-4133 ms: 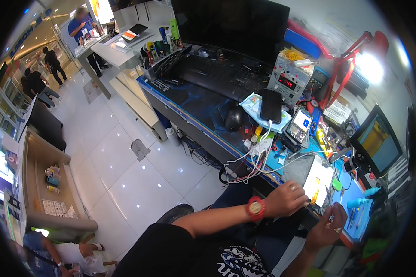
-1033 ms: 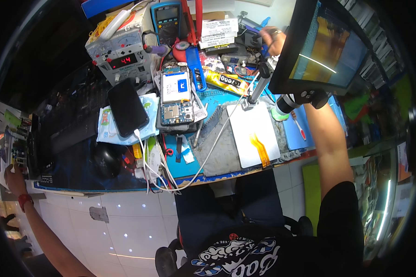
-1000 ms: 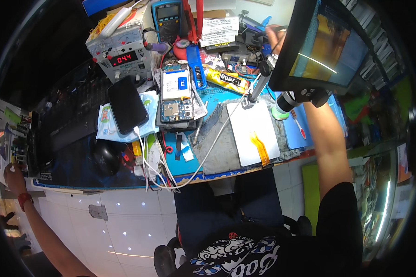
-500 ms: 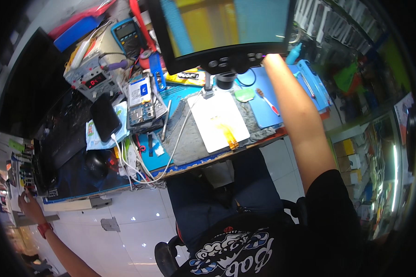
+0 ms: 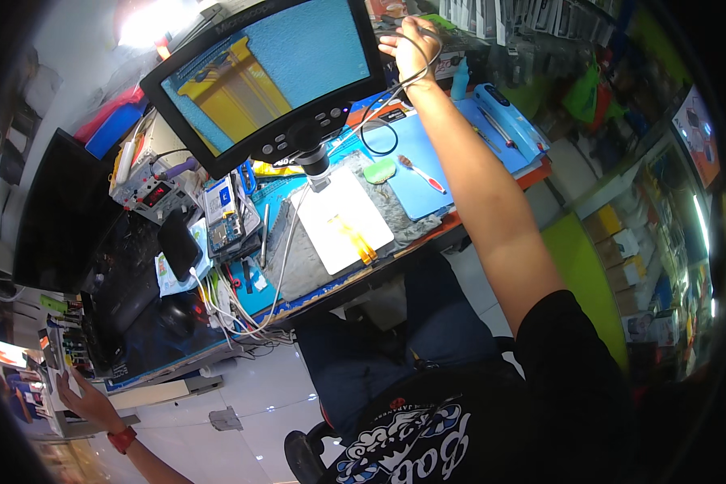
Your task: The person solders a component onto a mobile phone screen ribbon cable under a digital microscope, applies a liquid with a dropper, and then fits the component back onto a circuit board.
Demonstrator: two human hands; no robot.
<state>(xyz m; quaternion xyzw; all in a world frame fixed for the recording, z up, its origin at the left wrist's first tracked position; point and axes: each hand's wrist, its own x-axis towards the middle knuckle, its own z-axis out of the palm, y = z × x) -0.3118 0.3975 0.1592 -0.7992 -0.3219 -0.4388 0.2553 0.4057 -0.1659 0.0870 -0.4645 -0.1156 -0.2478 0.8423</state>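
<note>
My right hand (image 5: 414,50) is raised beside the right edge of the microscope screen (image 5: 264,79), fingers curled round a dark cable (image 5: 436,40). Under the screen, the microscope head (image 5: 316,169) hangs over a white plate (image 5: 315,242) bearing an orange flex cable (image 5: 359,242). My left hand (image 5: 85,397), red watch on the wrist, reaches out at the far lower left by a pale counter edge, its fingers extended and apart. Whether it touches the counter is unclear.
Around the plate lie a brush (image 5: 423,174), green sponge (image 5: 379,170), blue mat (image 5: 411,202) and opened phone (image 5: 222,210). A power supply (image 5: 145,184), monitor (image 5: 60,210), mouse (image 5: 179,315) and loose white cables crowd the left. A glass display cabinet (image 5: 678,306) stands at right.
The view has turned and the screen now faces me more fully. My right hand, earlier partly behind the screen, now shows at its right side with the cable. My left arm stays stretched leftward.
</note>
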